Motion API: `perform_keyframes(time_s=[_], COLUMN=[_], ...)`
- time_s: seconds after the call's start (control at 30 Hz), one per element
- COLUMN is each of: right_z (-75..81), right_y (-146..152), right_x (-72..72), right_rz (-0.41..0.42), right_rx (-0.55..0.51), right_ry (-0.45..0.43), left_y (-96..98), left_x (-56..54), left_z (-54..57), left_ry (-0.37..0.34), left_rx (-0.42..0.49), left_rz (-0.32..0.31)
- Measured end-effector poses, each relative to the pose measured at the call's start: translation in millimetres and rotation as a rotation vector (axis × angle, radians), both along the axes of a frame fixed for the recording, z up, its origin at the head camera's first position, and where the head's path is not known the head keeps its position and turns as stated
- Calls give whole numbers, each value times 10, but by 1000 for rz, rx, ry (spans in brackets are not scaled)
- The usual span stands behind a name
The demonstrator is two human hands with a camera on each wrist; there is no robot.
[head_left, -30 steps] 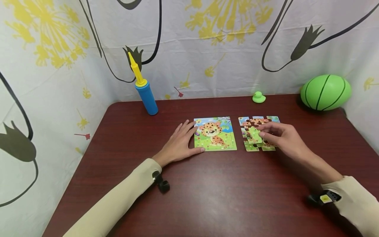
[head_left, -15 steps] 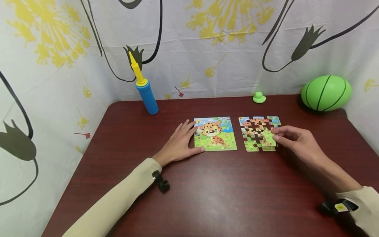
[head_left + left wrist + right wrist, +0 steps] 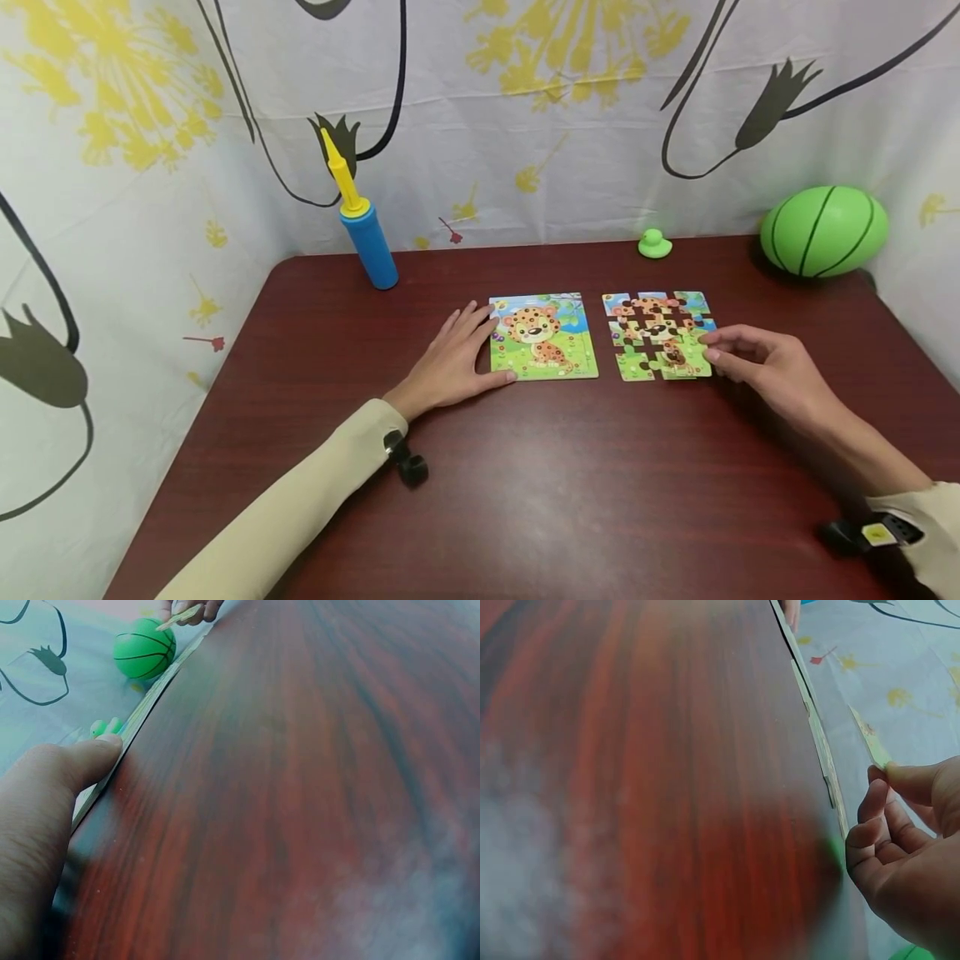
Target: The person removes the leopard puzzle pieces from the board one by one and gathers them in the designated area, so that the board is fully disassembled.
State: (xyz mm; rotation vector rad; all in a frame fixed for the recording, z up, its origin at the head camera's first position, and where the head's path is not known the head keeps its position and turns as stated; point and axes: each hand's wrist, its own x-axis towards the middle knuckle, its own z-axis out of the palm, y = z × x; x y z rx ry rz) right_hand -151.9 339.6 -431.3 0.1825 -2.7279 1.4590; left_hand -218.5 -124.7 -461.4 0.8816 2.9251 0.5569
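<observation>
My left hand (image 3: 452, 358) rests on the left side of a square puzzle board (image 3: 577, 358) printed with a spotted leopard cub, thumb and fingers spread and straight. To the right of it, my right hand (image 3: 780, 371) pinches a green puzzle piece (image 3: 693, 352) between thumb and fingertips. In the right wrist view that piece (image 3: 867, 735) is tilted and raised off the table. Beneath and beside it, several puzzle pieces (image 3: 632, 365) lie in a loose square with dark gaps; the held piece covers those at the lower right. The left wrist view shows my left thumb (image 3: 97, 759) along the board's edge.
A blue pump with a yellow nozzle (image 3: 371, 250) stands at the back left of the dark red wooden table (image 3: 525, 483). Behind the pieces sits a small green rubber duck (image 3: 655, 245). At the back right lies a green ball (image 3: 825, 232), against a patterned cloth (image 3: 465, 125).
My right hand has shifted right and slightly down with the puzzle piece, uncovering the left and middle loose pieces. My left hand has stayed in place on the board.
</observation>
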Motion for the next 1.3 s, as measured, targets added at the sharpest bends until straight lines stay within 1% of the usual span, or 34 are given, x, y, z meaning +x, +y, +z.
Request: perform_keyframes(time_s=[0.2, 0.33, 0.53, 0.67, 0.8, 0.93, 1.1, 1.17, 1.3], right_z=[-17, -26, -80, -152, -195, -170, -128, -120, -116], right_y=[36, 36, 94, 186, 267, 302, 348, 355, 355], right_x=[14, 36, 58, 32, -7, -20, -19, -24, -43], right_rz=[-15, -30, -25, -16, -28, -62, -81, -66, -41], right_rx=[33, 34, -10, -48, -59, -43, -9, 4, 57], right_ry=[-32, -43, -26, -18, -13, -20, -44, -46, -20], left_y=[-16, -19, -6, -8, -12, -6, 13, 14, 11], left_x=[4, 6, 3, 15, 19, 12, -1, -1, -1], left_z=[2, 7, -6, -11, -2, 14, 15, 12, 4], left_ry=[-2, 1, 18, 14, 15, 14, 15, 16, 16], left_rx=[4, 5, 4, 7, 10, 4, 1, -1, -5], left_rz=[0, 1, -13, -13, -9, -7, -13, -11, -7])
